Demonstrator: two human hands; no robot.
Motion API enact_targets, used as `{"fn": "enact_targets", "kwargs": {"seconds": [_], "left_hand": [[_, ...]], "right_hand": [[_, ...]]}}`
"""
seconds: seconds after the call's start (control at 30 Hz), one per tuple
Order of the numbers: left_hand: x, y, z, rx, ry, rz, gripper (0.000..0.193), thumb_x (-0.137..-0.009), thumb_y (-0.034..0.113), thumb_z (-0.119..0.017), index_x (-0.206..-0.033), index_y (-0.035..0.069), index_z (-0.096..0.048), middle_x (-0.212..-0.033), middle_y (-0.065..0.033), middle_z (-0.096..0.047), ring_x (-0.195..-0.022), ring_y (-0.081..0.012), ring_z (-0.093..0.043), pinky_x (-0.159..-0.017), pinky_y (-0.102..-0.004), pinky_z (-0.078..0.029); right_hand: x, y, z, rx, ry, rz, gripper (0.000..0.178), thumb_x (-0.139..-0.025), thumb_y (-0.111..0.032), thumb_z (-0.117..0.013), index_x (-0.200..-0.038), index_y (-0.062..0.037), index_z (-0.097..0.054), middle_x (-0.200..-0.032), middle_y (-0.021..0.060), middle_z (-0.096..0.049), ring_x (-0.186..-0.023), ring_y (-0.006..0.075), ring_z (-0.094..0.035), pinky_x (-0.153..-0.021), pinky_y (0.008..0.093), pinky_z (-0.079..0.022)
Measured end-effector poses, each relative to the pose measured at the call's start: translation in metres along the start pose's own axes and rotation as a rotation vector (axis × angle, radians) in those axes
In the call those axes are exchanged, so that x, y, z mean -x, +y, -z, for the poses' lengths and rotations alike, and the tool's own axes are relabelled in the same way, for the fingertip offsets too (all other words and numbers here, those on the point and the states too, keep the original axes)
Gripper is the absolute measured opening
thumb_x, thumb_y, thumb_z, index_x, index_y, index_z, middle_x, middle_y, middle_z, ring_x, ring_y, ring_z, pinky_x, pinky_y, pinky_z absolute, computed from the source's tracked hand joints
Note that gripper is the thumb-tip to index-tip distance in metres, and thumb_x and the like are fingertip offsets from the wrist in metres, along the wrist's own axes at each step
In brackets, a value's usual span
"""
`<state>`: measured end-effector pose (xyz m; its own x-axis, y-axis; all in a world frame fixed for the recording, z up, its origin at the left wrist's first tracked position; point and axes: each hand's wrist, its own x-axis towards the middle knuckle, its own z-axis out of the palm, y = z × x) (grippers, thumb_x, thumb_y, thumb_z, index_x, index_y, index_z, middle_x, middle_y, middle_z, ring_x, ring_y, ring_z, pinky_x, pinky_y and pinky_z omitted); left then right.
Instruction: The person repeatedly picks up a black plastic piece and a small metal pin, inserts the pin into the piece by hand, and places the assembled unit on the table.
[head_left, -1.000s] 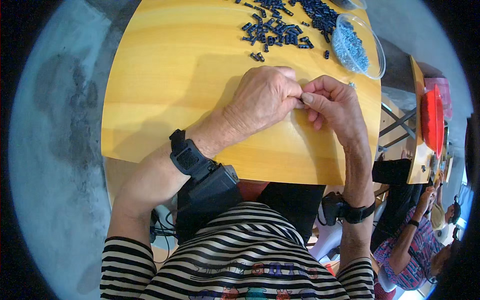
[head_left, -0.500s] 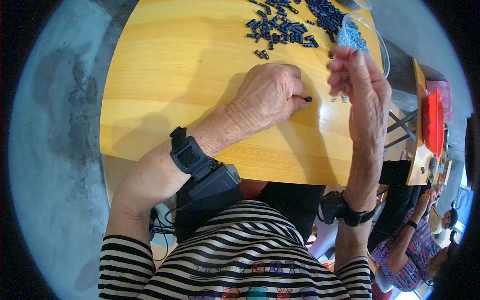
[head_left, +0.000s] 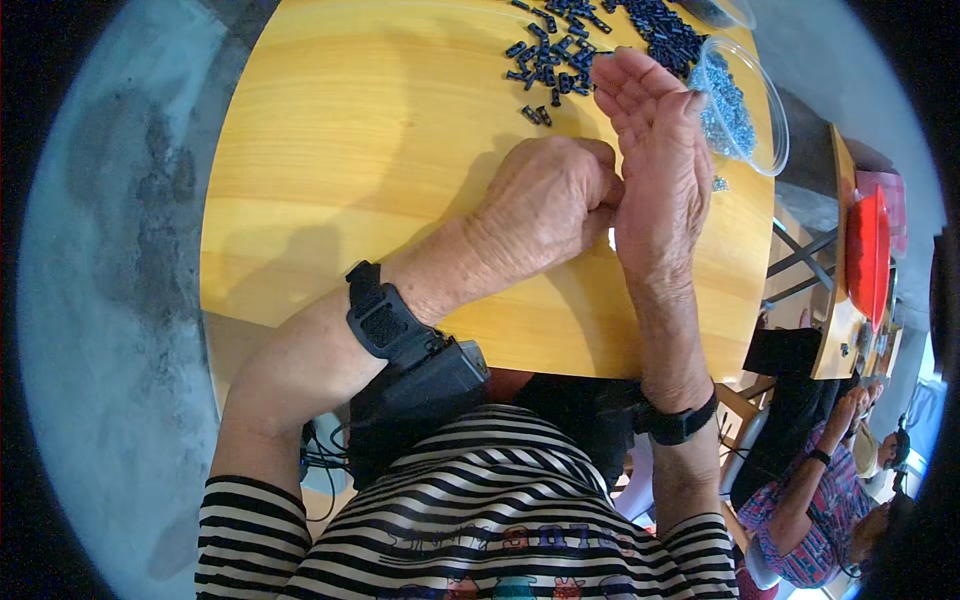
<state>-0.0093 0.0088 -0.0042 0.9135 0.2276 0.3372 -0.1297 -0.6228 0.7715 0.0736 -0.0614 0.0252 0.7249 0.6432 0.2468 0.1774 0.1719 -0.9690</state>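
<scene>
My left hand [head_left: 548, 195] rests on the yellow wooden table [head_left: 330, 150], thumb and fingers closed in a pinch. Its fingertips are hidden behind my right hand; half a second ago a small black plastic piece stuck out of this pinch. Right against it, my right hand [head_left: 660, 175] is upright with fingers stretched out, palm turned left. I see nothing held in it. Beyond both hands lie loose black plastic pieces [head_left: 545, 75], with two [head_left: 537, 115] set apart at the near side. A few tiny silvery pieces [head_left: 719, 185] sit right of my right hand.
A clear round tub [head_left: 779, 125] of small silvery pieces [head_left: 728, 110] tilts at the table's right edge. Behind it is a denser heap of black pieces [head_left: 665, 35]. Farther right stand another table with a red basin [head_left: 867, 255] and a seated person [head_left: 815, 500].
My right hand has moved left from beside the tub to my left hand, and its fingers have straightened. The left hand keeps its pinch nearly in place; the black piece is now covered.
</scene>
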Motion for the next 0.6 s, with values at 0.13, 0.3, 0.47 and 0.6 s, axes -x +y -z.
{"fn": "enact_targets", "kwargs": {"seconds": [0.13,0.3,0.47,0.6], "left_hand": [[0.000,0.002,-0.003,0.033,0.062,0.000,0.005,-0.066,0.009,-0.066,-0.070,0.006,-0.067,-0.072,-0.0096,-0.060,-0.069,-0.0308,-0.060,-0.063,-0.0410,-0.048],[0.003,0.005,-0.002,0.194,0.083,0.080,0.005,-0.065,0.008,-0.064,-0.070,0.006,-0.065,-0.073,-0.0110,-0.060,-0.069,-0.0325,-0.060,-0.062,-0.0416,-0.048],[0.003,0.005,-0.001,0.110,0.086,0.034,0.008,-0.065,0.006,-0.064,-0.071,0.003,-0.061,-0.073,-0.0138,-0.061,-0.070,-0.0356,-0.059,-0.062,-0.0430,-0.047],[0.004,0.005,-0.002,0.100,0.084,-0.001,0.010,-0.064,0.006,-0.065,-0.073,0.003,-0.061,-0.073,-0.0146,-0.061,-0.070,-0.0352,-0.059,-0.061,-0.0425,-0.048]], "right_hand": [[0.004,0.004,0.003,0.134,-0.033,0.037,0.072,-0.094,-0.056,-0.022,-0.120,0.0067,-0.046,-0.117,0.0189,-0.054,-0.114,0.0266,-0.051,-0.103,0.0370,-0.036],[0.009,0.004,0.006,0.207,-0.158,0.076,0.080,-0.090,-0.063,-0.021,-0.118,0.0066,-0.048,-0.117,0.0177,-0.054,-0.114,0.0261,-0.050,-0.103,0.0371,-0.035],[0.011,0.007,0.008,0.183,-0.213,0.082,0.075,-0.092,-0.060,-0.024,-0.116,0.0066,-0.050,-0.116,0.0161,-0.055,-0.113,0.0251,-0.051,-0.101,0.0375,-0.036],[0.011,0.008,0.009,0.208,-0.234,0.085,0.070,-0.094,-0.055,-0.026,-0.114,0.0066,-0.051,-0.115,0.0156,-0.055,-0.112,0.0245,-0.051,-0.101,0.0373,-0.036]]}}
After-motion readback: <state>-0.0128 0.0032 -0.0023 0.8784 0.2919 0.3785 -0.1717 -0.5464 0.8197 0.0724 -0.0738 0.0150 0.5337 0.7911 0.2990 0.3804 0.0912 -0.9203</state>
